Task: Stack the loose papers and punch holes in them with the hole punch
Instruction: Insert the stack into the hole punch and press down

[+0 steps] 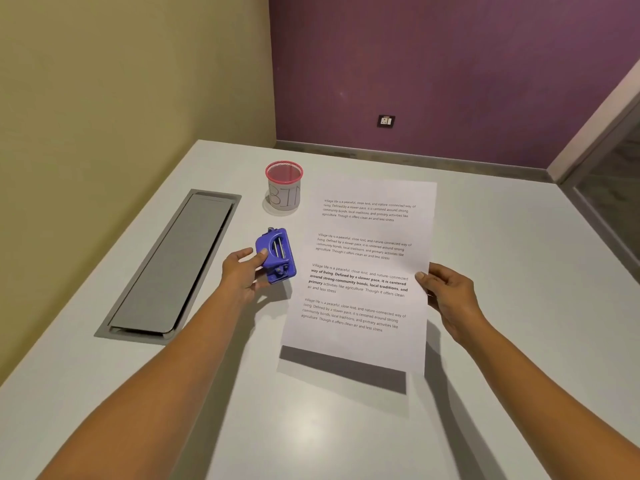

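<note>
Papers (363,271) hang between your hands, lifted off the table (311,427) with a shadow beneath the near edge. Your right hand (446,296) is pinched on their right edge, thumb on top. Your left hand (242,271) is closed around the blue hole punch (277,256), which sits just beside the sheets' left edge, tilted so its underside faces you. A pink-rimmed bin cup (284,187) stands beyond your left hand. I cannot tell how many sheets you hold. The risk from here: with one hand gripping only one side, the sheets may fan or sag, so the punch would bite unevenly. If you bring the punch in tilted, the holes could land crooked or too near the text.
</note>
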`<control>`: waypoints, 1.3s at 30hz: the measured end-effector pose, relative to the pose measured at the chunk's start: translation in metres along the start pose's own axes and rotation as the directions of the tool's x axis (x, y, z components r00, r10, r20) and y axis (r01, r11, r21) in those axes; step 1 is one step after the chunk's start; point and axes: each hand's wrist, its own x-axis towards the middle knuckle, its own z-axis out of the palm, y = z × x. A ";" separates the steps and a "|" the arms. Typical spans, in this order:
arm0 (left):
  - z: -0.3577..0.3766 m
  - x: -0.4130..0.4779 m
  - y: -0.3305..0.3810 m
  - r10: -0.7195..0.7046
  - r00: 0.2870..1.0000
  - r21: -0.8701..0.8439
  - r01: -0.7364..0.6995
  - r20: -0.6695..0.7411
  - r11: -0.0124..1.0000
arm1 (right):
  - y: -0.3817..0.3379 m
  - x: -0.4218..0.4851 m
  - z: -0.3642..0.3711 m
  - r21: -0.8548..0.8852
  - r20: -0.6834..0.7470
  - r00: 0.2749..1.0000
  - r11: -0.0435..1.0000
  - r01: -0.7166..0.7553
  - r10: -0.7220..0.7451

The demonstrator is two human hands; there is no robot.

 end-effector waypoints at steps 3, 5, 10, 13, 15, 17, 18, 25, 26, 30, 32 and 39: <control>0.004 -0.004 -0.001 0.001 1.000 -0.012 -0.001 0.010 1.000 | 0.001 -0.002 -0.002 0.002 -0.009 1.000 1.000 0.002 -0.002; 0.006 -0.005 -0.003 0.007 1.000 -0.009 -0.007 0.009 1.000 | 0.002 -0.003 -0.003 0.003 -0.008 1.000 1.000 0.003 -0.003; 0.012 -0.010 -0.006 0.021 1.000 -0.013 -0.021 0.012 1.000 | 0.006 -0.002 -0.003 -0.018 -0.013 1.000 1.000 0.008 -0.008; 0.013 -0.011 -0.007 0.025 1.000 0.022 -0.025 0.003 0.999 | 0.008 0.000 -0.002 -0.031 -0.025 1.000 0.999 0.018 -0.019; 0.013 -0.012 -0.007 0.033 0.999 0.056 -0.033 0.002 0.998 | 0.009 0.001 -0.002 -0.034 -0.033 0.999 0.999 0.022 -0.023; 0.014 -0.014 -0.005 0.049 0.999 0.089 -0.050 0.011 0.995 | 0.009 0.002 -0.003 -0.033 -0.036 0.999 0.999 0.028 -0.030; 0.015 -0.015 -0.005 0.057 0.998 0.099 -0.058 0.016 0.993 | 0.009 0.003 -0.003 -0.031 -0.038 0.999 0.999 0.032 -0.034; 0.019 -0.018 -0.005 0.099 0.992 0.159 -0.111 0.076 0.981 | 0.007 0.006 -0.006 -0.035 -0.049 0.997 0.998 0.053 -0.055; 0.020 -0.019 -0.005 0.105 0.991 0.166 -0.118 0.080 0.979 | 0.007 0.007 -0.006 -0.039 -0.044 0.998 0.998 0.053 -0.055; 0.023 -0.022 -0.006 0.113 0.989 0.180 -0.129 0.096 0.975 | 0.008 0.007 -0.004 -0.058 -0.021 0.998 0.997 0.051 -0.053; 0.024 -0.022 -0.005 0.113 0.989 0.187 -0.130 0.098 0.974 | 0.008 0.007 -0.004 -0.057 -0.013 0.999 0.997 0.047 -0.048; 0.025 -0.023 -0.002 0.110 0.988 0.208 -0.131 0.108 0.969 | 0.009 0.011 -0.007 -0.050 0.009 0.999 0.998 0.033 -0.033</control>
